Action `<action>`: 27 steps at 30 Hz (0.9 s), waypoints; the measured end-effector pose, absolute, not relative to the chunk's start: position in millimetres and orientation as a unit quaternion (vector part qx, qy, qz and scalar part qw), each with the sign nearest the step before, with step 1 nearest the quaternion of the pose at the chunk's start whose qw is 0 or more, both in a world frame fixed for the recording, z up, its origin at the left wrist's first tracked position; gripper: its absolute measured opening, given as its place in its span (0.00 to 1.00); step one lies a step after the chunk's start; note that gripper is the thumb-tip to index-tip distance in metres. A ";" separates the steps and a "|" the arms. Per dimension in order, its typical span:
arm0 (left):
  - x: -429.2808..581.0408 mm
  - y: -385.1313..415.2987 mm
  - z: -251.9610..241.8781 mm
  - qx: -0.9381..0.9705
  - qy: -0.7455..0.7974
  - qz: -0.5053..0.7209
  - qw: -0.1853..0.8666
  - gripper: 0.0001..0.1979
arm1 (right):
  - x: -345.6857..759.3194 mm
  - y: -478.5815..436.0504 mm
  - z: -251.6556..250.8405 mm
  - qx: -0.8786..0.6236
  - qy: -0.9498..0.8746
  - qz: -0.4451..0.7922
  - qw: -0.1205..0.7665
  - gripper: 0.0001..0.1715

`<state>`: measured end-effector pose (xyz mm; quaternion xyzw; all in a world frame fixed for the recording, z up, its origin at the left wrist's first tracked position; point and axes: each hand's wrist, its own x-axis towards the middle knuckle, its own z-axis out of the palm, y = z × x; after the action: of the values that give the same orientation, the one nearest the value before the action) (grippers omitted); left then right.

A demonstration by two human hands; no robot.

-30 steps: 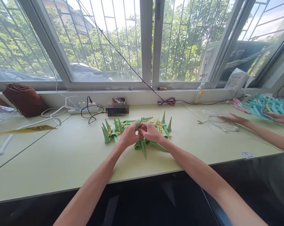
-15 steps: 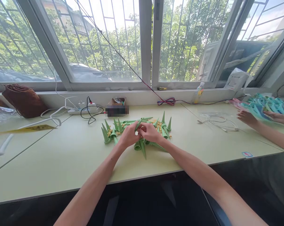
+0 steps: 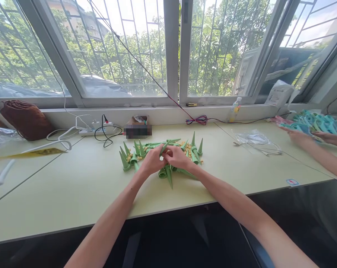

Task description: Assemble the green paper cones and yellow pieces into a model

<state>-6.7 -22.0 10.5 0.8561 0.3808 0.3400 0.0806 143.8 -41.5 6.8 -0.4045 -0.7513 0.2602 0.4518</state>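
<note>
My left hand (image 3: 152, 160) is closed around a green plastic spike (image 3: 165, 147), whose narrow end slants up to the right past the fingers. Meeting it from the other side, my right hand (image 3: 178, 157) has thumb and fingers pinched together against the spike's lower part; whatever sits between those fingertips is hidden. Below the hands lie a green hollow spike with a threaded mouth (image 3: 162, 174) and a pointed one (image 3: 169, 178). Around them, several green cones (image 3: 124, 160) stand or lie in a ring, with small yellowish pieces (image 3: 188, 150) heaped behind my hands.
A small box (image 3: 137, 128) and a power strip (image 3: 98, 128) stand along the windowsill. At right, a co-worker's hands (image 3: 299, 137) are by a pile of teal items (image 3: 315, 123). White cables (image 3: 269, 149), a clear plastic bag (image 3: 256, 137) and a bottle (image 3: 235, 109) lie between us.
Both my hands keep the same hold on the spike. At right, the co-worker's nearer hand has shifted, and a crumpled clear bag now lies on the white cables.
</note>
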 end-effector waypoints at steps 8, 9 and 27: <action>-6.8 -21.0 9.4 0.861 0.377 0.332 0.081 0.10 | 145.3 -39.7 5.2 -0.402 -0.751 0.274 0.446 0.03; -6.7 -20.8 9.3 0.861 0.377 0.332 0.080 0.10 | 145.5 -39.2 4.6 -0.400 -0.752 0.274 0.447 0.03; -6.9 -21.4 10.9 0.862 0.372 0.334 0.088 0.09 | 145.4 -40.3 5.9 -0.413 -0.757 0.254 0.439 0.04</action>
<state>-6.9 -21.4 10.9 0.8616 0.3722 0.3337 0.0884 145.4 -40.3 5.9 -0.4126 -0.7567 0.2543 0.4387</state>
